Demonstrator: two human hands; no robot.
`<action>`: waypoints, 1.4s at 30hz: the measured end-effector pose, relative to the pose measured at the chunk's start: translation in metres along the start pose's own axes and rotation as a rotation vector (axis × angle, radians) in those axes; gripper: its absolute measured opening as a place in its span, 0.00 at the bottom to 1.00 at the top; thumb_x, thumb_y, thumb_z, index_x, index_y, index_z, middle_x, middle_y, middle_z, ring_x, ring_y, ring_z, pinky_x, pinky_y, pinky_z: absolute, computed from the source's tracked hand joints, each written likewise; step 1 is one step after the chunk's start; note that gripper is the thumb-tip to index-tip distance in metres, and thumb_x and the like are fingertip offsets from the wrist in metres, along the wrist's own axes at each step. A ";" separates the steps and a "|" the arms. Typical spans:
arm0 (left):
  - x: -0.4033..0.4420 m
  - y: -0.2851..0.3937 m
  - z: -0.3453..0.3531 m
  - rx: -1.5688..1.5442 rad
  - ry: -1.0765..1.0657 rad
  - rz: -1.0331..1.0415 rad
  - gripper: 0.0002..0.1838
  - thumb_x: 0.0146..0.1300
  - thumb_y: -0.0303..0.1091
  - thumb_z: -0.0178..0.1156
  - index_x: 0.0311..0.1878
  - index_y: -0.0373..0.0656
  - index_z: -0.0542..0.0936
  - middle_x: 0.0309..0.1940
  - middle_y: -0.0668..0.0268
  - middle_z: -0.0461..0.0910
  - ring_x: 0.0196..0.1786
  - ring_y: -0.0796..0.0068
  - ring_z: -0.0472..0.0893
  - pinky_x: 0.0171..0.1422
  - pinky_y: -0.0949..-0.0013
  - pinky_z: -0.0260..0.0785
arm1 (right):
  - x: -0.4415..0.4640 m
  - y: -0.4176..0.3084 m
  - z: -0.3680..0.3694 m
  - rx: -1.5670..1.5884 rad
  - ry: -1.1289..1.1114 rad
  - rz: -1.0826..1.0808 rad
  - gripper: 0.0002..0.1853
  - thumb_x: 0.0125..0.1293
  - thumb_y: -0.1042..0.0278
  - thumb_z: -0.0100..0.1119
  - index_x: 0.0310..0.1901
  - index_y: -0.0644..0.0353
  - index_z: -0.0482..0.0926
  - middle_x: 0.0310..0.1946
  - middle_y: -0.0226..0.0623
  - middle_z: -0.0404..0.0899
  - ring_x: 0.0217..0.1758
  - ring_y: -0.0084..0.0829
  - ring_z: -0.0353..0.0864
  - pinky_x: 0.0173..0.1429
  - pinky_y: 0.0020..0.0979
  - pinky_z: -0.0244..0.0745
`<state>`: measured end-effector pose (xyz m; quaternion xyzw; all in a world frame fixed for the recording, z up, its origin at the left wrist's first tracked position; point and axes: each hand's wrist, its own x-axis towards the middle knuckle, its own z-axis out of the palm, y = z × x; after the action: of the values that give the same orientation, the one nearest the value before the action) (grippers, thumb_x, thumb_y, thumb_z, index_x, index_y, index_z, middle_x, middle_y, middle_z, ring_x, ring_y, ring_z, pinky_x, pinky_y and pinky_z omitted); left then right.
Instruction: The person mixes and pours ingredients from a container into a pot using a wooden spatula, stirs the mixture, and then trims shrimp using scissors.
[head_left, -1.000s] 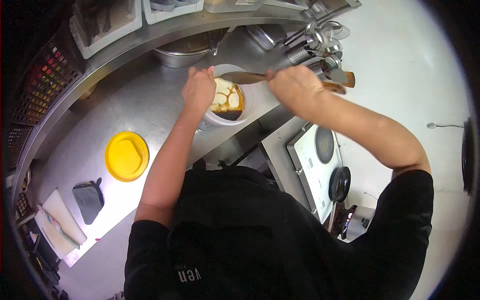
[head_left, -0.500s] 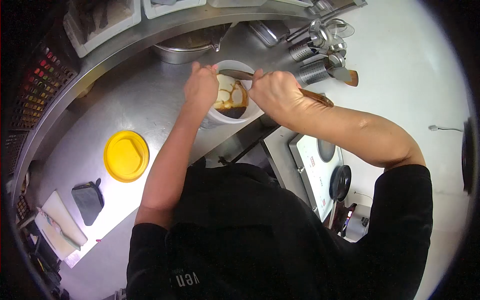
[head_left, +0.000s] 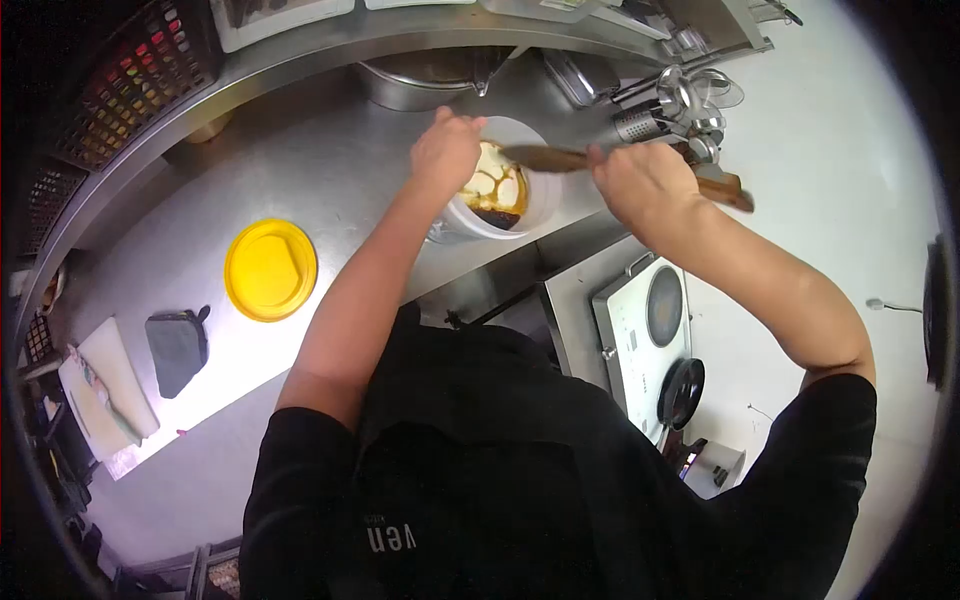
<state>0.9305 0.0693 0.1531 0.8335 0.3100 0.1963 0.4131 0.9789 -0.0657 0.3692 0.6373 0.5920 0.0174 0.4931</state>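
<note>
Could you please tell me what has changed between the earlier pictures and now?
Since half a second ago, the right hand has drawn back from the white bucket, toward the person's right, bringing the wooden spatula with it. The camera view also shifted. Nothing was newly grasped or released: the left hand stays on the bucket's rim, and the round yellow item lies as before.

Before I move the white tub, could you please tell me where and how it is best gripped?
Probably by the rim of the white tub, a hand coming from the right, hooked over the edge, nearer the body than the paddle: the rim curves bare there, while the left hand covers the left side.
</note>
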 end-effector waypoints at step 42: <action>0.012 0.000 -0.010 -0.057 -0.178 -0.052 0.27 0.71 0.54 0.40 0.50 0.43 0.81 0.56 0.49 0.72 0.59 0.48 0.72 0.62 0.51 0.64 | 0.085 -0.012 0.039 1.176 -0.358 0.019 0.21 0.69 0.47 0.53 0.41 0.62 0.75 0.17 0.27 0.68 0.12 0.19 0.63 0.11 0.26 0.56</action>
<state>0.9338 0.0833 0.1602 0.8272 0.2877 0.1196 0.4676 1.0189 -0.0259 0.2938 0.8009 0.4048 -0.4149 0.1504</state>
